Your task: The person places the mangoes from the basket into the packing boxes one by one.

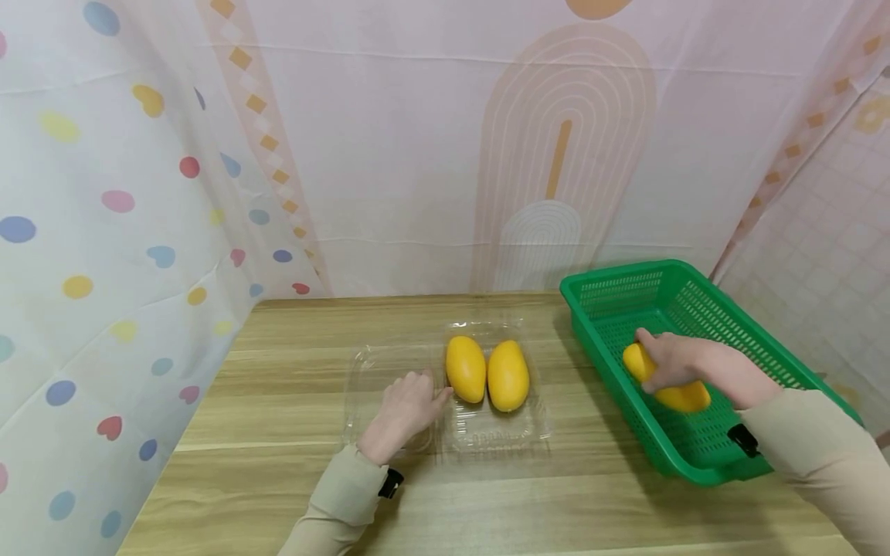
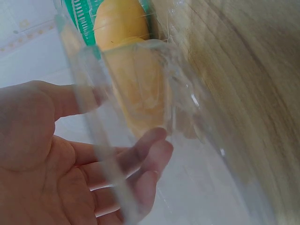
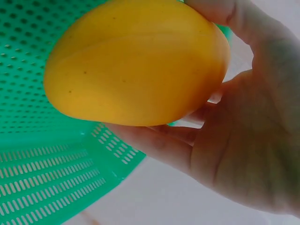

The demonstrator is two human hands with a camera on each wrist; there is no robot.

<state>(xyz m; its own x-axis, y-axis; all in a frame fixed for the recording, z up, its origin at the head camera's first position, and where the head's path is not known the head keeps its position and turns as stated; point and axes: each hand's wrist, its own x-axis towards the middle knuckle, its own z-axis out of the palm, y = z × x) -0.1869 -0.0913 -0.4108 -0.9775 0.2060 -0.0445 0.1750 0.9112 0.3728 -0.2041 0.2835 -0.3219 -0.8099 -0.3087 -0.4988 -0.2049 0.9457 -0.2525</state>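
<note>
Yellow mango (image 3: 136, 65), clasped in my right grip (image 1: 673, 361), could slip, being smooth; my left grip (image 1: 409, 403) is loosely apart

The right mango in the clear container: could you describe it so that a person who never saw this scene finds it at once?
On the wooden table, left of the green basket, lies an open clear plastic clamshell. Its right half holds the left mango and, beside it, the right mango. The right one is nearer the basket; the other lies next to the left hand.
</note>
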